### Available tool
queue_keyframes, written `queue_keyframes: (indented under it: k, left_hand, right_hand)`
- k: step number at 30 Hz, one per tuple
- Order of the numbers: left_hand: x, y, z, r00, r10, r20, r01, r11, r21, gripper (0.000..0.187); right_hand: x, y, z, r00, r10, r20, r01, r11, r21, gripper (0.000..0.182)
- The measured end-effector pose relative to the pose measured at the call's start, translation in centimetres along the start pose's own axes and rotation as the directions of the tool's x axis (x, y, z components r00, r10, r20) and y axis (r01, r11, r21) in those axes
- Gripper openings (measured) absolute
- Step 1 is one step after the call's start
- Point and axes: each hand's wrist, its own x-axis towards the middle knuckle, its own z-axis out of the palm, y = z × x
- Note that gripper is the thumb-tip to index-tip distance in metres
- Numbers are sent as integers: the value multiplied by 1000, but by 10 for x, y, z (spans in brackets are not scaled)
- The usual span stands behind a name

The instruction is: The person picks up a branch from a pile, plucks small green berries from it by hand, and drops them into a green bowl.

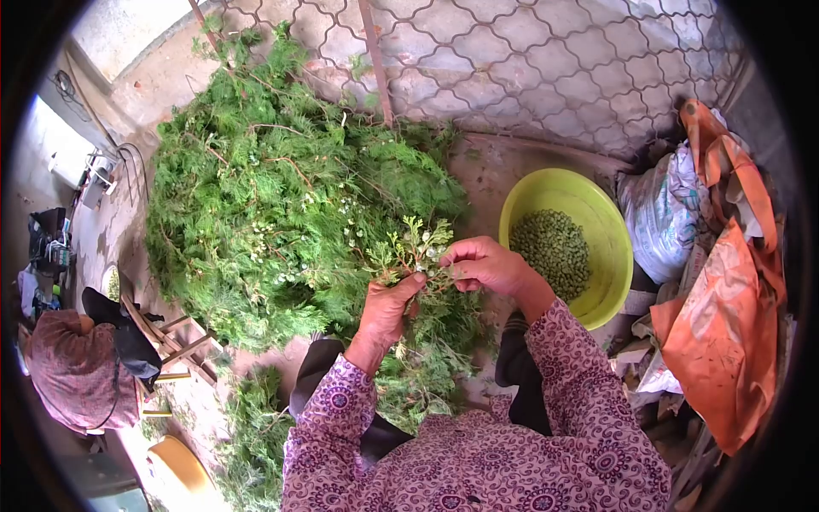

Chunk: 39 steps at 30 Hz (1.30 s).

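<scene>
Fingers of both hands on sprig, beside unlabelled yellow bowl.

A yellow-green bowl of green berries; purple swirl-patterned sleeves; orange cloth.

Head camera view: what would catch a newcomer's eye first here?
The huge pile of green branches fills the middle and left of the floor. In front of it, the left hand grips a sprig while the right hand pinches at it. To the right sits a yellow bowl holding small green berries.
</scene>
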Motion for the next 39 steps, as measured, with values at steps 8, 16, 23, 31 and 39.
queue_keyframes:
  k: [8,16,23,31,39]
  left_hand:
    - [4,-9,4,998,-28,-62,32,997,65,7]
    - [0,-4,7,998,-14,-58,16,999,46,12]
    - [-1,4,0,998,-64,13,64,997,-31,13]
    - [-1,4,-1,995,-88,43,89,996,-27,15]
    - [-2,2,2,996,-81,40,80,996,36,14]
  right_hand:
    - [13,17,2,948,-227,-225,107,889,-446,12]
    - [11,13,-8,908,-108,-405,174,976,131,19]
    - [10,14,-14,987,-131,-93,161,793,587,12]
    - [10,16,9,1000,-15,10,11,939,344,21]
    - [7,12,11,997,-30,74,14,976,219,20]
